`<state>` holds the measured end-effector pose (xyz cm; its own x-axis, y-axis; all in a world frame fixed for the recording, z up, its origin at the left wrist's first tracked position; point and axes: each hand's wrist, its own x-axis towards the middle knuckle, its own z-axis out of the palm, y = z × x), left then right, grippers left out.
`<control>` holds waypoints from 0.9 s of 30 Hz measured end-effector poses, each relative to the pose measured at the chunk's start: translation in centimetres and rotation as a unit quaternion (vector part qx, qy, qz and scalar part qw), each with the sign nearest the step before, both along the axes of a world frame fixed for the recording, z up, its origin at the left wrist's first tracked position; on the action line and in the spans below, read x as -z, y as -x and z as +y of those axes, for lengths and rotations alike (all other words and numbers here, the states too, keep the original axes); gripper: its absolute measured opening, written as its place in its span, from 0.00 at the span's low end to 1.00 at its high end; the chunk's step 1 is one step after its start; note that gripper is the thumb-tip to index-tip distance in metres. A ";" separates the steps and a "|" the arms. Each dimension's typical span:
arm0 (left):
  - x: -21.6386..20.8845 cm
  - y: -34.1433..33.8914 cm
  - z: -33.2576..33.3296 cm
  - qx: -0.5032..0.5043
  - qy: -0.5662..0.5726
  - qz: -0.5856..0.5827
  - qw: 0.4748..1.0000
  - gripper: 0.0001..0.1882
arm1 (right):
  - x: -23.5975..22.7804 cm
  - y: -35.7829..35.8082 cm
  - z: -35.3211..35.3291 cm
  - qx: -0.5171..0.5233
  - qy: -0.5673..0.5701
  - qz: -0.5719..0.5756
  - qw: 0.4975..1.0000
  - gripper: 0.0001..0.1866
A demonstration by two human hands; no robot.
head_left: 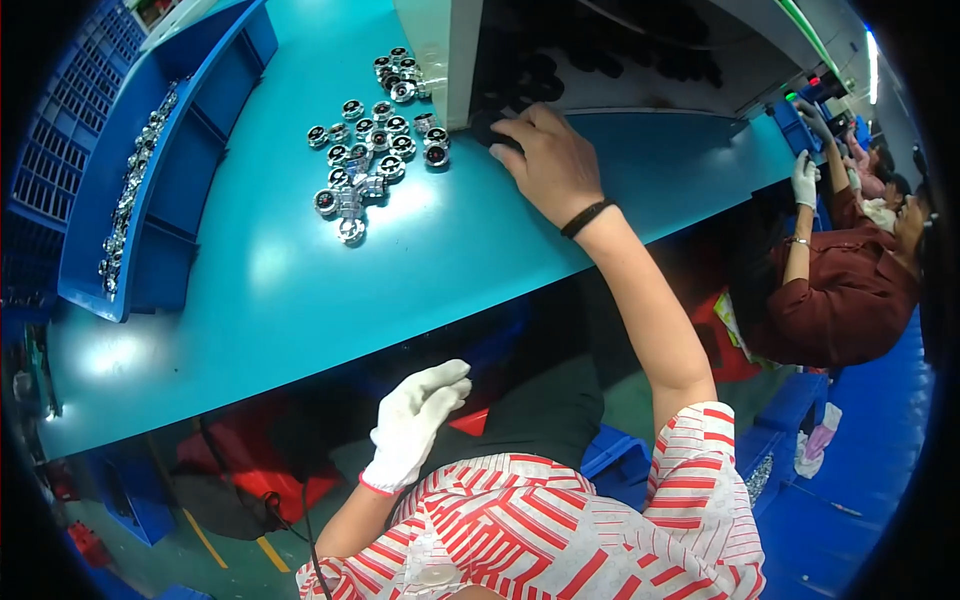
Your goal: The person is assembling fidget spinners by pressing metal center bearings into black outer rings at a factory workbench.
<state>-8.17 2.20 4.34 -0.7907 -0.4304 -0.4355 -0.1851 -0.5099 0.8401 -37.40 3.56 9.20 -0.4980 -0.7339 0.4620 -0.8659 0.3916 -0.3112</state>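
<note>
My bare right hand (552, 165), a dark band at its wrist, reaches over the bench to the front corner of a white-framed housing. Its fingers are closed at a black round part (487, 128), partly hidden by them. My left hand (415, 415), in a white glove, is held above my lap near the bench edge. Its fingers stretch out side by side with the thumb a little apart, and no object shows in it. Left of the right hand, shiny silver round parts with dark centres (390, 167) lie in a loose cluster.
More black parts (600, 62) lie inside the shadowed housing (462, 60). A long blue bin (165, 235) with small silver pieces stands on the left of the turquoise bench (270, 330). At the right, a person in a dark red top (840, 290) works at the same bench.
</note>
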 end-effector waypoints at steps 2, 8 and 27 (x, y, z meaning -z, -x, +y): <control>-0.3 -0.1 0.4 0.004 -0.004 0.011 1.000 0.17 | 0.4 0.0 0.3 -0.004 -0.002 -0.011 1.000 0.08; 1.4 -1.9 0.1 -0.048 -0.020 0.029 0.998 0.21 | -0.3 -6.8 4.9 -0.177 0.111 -0.389 0.897 0.07; 1.3 -6.0 0.5 -0.076 0.106 0.073 0.989 0.28 | 8.7 -19.6 10.2 -0.214 0.105 -0.924 0.300 0.16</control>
<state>-2.18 2.66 3.03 -0.7578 -0.6181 -0.2089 0.0115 -0.3328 0.9429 -17.78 13.79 0.54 0.0730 -0.9647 -0.2530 0.9030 0.1716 -0.3938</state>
